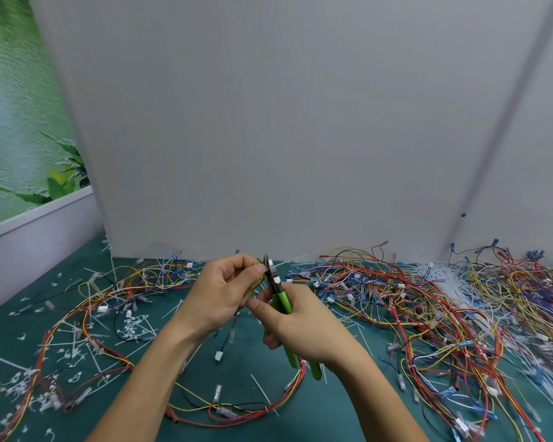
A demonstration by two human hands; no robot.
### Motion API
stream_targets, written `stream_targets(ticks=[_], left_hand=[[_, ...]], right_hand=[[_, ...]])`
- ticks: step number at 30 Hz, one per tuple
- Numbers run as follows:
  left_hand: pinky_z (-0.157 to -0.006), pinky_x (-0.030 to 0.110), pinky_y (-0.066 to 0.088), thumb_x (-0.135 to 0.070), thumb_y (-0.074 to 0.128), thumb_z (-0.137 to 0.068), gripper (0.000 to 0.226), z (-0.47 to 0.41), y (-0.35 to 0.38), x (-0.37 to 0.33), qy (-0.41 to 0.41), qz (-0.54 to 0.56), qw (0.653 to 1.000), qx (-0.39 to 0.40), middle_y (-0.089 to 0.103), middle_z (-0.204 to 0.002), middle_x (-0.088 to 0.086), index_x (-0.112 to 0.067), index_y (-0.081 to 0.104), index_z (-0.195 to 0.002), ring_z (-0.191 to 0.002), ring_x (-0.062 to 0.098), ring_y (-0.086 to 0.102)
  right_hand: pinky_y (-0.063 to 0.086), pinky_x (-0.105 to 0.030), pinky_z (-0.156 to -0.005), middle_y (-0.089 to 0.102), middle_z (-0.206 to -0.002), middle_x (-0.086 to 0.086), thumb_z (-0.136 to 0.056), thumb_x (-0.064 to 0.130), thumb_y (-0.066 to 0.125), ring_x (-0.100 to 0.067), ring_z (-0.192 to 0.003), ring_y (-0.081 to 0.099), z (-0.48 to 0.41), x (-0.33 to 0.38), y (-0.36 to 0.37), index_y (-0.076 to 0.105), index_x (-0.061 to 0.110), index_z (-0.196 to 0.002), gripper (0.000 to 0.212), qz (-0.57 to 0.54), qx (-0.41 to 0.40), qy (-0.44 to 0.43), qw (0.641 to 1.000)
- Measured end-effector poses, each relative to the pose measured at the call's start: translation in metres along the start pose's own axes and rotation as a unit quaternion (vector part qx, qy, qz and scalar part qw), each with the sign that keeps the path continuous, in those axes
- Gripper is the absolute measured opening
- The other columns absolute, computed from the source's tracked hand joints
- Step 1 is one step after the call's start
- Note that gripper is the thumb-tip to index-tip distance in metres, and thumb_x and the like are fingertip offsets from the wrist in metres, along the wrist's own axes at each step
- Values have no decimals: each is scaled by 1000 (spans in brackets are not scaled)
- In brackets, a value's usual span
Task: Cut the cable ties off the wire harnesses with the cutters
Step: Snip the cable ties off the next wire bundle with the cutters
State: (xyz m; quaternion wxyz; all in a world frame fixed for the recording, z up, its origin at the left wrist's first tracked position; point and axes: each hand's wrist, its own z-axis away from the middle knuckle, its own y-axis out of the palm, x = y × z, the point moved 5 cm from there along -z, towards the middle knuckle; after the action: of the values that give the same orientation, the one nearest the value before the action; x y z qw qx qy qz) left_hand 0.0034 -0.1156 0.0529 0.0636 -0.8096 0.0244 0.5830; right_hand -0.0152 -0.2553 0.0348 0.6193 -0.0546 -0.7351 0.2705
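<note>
Snipping a tie at lower centre

From the head view, I see my left hand (227,291) pinching a wire harness (258,275) taut, so my right hand (297,327), wrapped round the green cutters (280,298), can set the blades against a cable tie (270,263) there.

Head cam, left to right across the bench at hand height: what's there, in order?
Cut tie scraps → left hand, pinching a harness wire → cutters → right hand, gripping the cutters' green handles → tangled harness pile.
</note>
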Motion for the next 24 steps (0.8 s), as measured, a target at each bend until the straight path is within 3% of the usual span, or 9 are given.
stream_targets(ticks=[5,9,11,13,16,18,21,24], left_hand=[[-42,19,21,-5,55,-100,32,0,1,-1,-3,14,1000,8,32,-52,-5,-10,57,-69,-43,11,23],[-41,19,22,-7,55,-100,41,1,2,-3,-3,17,1000,15,31,-53,-5,-22,61,-62,-44,12,24],[-41,18,23,-7,55,-101,44,1,2,-3,-2,13,1000,17,32,-52,-6,-24,62,-61,-43,10,25],[-41,18,23,-7,55,-101,45,1,1,-3,-1,5,1000,19,34,-51,-7,-25,62,-61,-42,10,26],[-42,19,23,-7,55,-101,46,0,2,-1,-1,0,1000,20,35,-51,-8,-26,62,-60,-42,9,26],[-42,19,23,-6,54,-101,46,0,3,-1,-1,3,1000,21,35,-51,-7,-26,63,-61,-42,9,26],[-42,19,23,-6,54,-101,46,0,2,-2,0,9,1000,21,34,-51,-7,-25,63,-61,-42,10,26],[-42,18,24,-7,54,-101,46,1,2,-4,1,10,1000,25,34,-51,-8,-26,63,-60,-42,10,26]], right_hand=[[57,-51,-56,52,-57,0,-100,40,59,-24,-49,55,-1,-2,-1,60,19,-81,28,17,-16,-6,1000],[51,-41,-51,51,-53,4,-101,39,54,-21,-46,52,-2,-5,-1,60,20,-79,30,5,-17,0,1000],[56,-42,-56,55,-54,3,-101,38,54,-21,-46,59,-1,-4,1,59,18,-83,28,-5,-3,3,1000],[63,-48,-71,66,-61,-2,-99,37,55,-22,-56,70,-2,-4,3,59,16,-88,24,4,16,3,1000],[62,-53,-81,71,-69,-7,-99,36,57,-15,-66,75,-2,-6,1,59,19,-92,19,18,13,0,1000],[63,-51,-75,68,-64,-7,-99,38,58,-16,-58,71,-2,-6,1,59,21,-88,20,28,5,-5,1000],[57,-43,-55,55,-54,2,-97,41,59,-21,-48,58,-2,-5,1,60,21,-83,25,14,-4,-3,1000],[53,-40,-50,53,-55,3,-96,44,60,-21,-47,55,-1,-4,0,60,22,-81,27,15,-10,-3,1000]])
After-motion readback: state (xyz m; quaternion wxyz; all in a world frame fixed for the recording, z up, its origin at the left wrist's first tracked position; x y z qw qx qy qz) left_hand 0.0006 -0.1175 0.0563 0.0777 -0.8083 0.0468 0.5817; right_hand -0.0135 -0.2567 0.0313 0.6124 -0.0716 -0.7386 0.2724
